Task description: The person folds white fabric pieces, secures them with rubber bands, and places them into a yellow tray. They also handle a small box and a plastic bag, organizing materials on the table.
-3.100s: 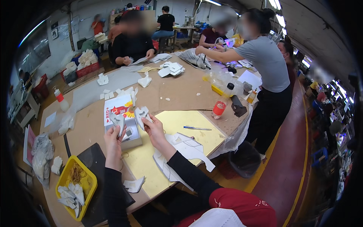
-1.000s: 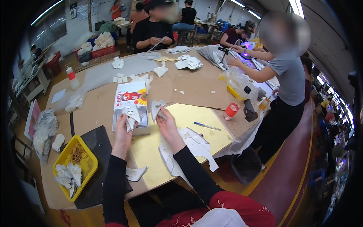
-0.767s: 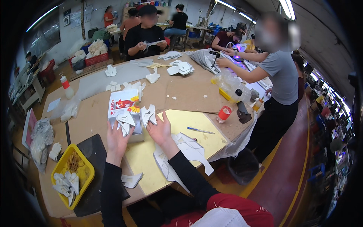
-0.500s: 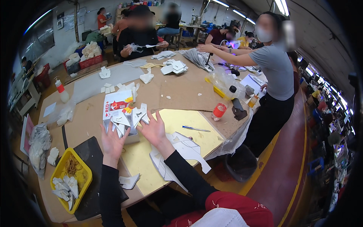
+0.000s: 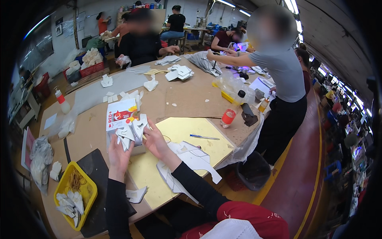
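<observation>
Several flat white cut pieces with dark markings (image 5: 125, 134) lie at the open front of a white cardboard box (image 5: 113, 106) printed with red and a yellow flower. My left hand (image 5: 119, 156) is closed on the left bunch, palm up, the fingers partly hidden behind it. My right hand (image 5: 157, 142) grips the right-hand bunch (image 5: 139, 124) by its edge. Below my right wrist, larger white shaped sheets (image 5: 187, 159) lie on a yellow board (image 5: 151, 187). One small white piece (image 5: 136, 194) sits between my forearms.
On the left, a yellow basket (image 5: 89, 193) of rubber bands and white pieces rests on a black mat (image 5: 97, 167). A blue pen (image 5: 204, 137) and a red-labelled bottle (image 5: 228, 118) lie to the right. Co-workers are across the table; a dark bin (image 5: 253, 171) stands beside it.
My open hands have closed in on the white pieces, the right fingers now gripping their edge. The co-worker across has lowered the strip they held; the one at right has turned away.
</observation>
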A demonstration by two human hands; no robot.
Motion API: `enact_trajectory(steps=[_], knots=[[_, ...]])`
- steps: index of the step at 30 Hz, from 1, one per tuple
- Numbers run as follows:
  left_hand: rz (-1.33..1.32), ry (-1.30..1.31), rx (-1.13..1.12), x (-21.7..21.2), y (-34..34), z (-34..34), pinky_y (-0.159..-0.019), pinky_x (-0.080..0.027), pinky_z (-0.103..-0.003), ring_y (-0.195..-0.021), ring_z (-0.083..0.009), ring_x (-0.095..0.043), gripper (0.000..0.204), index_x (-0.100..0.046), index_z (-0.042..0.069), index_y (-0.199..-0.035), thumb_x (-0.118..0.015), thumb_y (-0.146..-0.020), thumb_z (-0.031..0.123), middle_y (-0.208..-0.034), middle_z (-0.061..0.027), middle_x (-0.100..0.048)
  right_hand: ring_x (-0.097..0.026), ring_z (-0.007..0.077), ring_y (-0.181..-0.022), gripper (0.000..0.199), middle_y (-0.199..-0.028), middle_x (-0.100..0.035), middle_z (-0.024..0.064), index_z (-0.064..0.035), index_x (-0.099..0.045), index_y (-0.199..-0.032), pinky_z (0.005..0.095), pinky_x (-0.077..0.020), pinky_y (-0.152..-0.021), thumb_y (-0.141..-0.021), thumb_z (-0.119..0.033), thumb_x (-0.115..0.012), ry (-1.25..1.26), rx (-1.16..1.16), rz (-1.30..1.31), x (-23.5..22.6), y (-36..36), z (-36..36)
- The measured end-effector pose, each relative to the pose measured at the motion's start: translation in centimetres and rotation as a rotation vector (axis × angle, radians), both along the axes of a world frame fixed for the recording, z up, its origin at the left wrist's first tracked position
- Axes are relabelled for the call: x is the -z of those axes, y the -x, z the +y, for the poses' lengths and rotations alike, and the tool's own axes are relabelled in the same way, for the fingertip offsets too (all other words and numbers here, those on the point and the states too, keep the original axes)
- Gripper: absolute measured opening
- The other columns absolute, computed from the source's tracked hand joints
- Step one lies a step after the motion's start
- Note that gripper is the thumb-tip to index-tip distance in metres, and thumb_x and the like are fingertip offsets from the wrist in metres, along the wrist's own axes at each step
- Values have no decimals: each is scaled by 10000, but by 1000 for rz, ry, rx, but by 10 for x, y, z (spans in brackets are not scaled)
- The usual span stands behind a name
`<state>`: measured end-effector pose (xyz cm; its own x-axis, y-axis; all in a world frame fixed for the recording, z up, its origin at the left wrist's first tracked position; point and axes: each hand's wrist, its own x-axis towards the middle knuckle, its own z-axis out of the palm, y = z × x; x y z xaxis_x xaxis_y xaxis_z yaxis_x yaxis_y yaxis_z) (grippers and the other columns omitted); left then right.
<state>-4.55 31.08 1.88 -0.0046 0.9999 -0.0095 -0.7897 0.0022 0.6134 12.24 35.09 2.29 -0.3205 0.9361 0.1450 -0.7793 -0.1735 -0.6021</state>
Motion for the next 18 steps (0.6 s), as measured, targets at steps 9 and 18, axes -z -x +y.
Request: enact_trajectory(steps=[9, 18], knots=[[313, -24, -169, -8, -34, -9, -951, -441, -337, -1185, -109, -507, 512, -396, 200, -1414, -595, -945, 143, -1296, -5, -534, -627, 166, -1022, 450, -1169, -613, 128, -10, -496, -1358, 289, -523, -855, -924, -37, -612, -442, 534, -611, 5, 15, -16], [182, -60, -262, 6, -29, 0, -829, -522, -280, -1033, -136, -629, 268, -486, 93, -1263, -525, -1010, 172, -1185, -56, -614, -625, 127, -931, 283, -1009, -687, 83, 48, -651, -1124, 268, -505, -845, -915, -139, -685, -326, 613, -651, 16, 18, -10]])
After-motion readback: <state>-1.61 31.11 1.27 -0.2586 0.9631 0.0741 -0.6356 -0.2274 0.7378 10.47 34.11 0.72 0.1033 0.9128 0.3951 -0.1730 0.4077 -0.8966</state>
